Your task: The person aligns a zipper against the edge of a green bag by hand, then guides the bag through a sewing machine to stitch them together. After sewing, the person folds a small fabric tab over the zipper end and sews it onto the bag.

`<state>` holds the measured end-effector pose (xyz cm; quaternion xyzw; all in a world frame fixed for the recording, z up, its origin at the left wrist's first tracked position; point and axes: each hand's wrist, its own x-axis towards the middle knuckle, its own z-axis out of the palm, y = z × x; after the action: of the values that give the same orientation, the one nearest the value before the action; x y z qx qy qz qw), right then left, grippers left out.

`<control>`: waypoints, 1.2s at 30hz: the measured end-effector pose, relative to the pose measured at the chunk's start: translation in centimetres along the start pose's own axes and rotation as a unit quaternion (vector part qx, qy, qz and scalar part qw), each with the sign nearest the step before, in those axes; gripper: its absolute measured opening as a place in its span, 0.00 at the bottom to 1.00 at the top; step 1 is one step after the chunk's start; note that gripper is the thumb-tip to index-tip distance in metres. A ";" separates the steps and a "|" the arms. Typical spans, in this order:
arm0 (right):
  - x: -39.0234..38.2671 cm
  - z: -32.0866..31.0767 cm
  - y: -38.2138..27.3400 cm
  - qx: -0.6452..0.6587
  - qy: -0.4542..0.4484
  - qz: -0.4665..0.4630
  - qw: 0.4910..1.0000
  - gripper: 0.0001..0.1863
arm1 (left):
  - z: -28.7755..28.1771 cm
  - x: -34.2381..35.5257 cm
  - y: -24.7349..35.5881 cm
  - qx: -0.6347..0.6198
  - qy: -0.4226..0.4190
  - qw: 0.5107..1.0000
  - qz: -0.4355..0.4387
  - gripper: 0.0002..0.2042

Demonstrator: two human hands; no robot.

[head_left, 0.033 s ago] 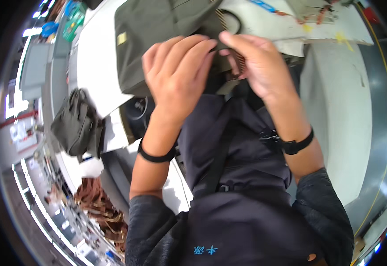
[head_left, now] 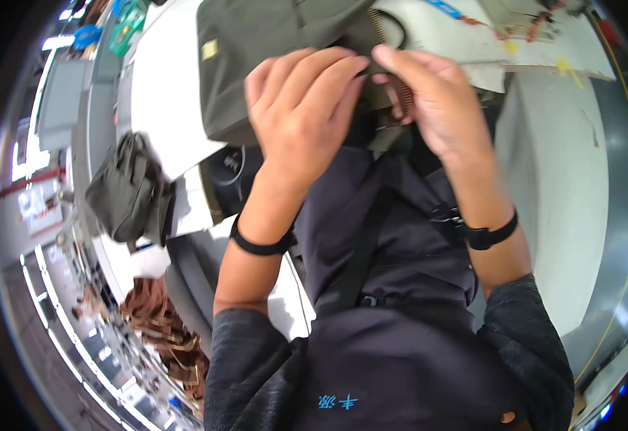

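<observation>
Bent fingers of my right hand lie about the toothed zipper, thumb apart from them; my left hand curls just beside, over the olive bag (from my remote seat, I cannot tell whether either pinches anything). That bag rests ahead, on the white table.
</observation>
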<state>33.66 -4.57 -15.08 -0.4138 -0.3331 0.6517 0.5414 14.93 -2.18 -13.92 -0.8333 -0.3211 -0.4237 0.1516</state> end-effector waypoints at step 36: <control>-3.8 12.9 7.1 -0.541 -0.272 -0.370 0.704 0.12 | 2.7 -0.9 1.1 0.021 -0.019 0.998 -0.053 0.05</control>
<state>19.31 -9.50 -15.01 -0.2841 -0.8876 0.1908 0.3083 16.95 -1.96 -16.21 -0.8197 -0.3767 -0.4081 0.1399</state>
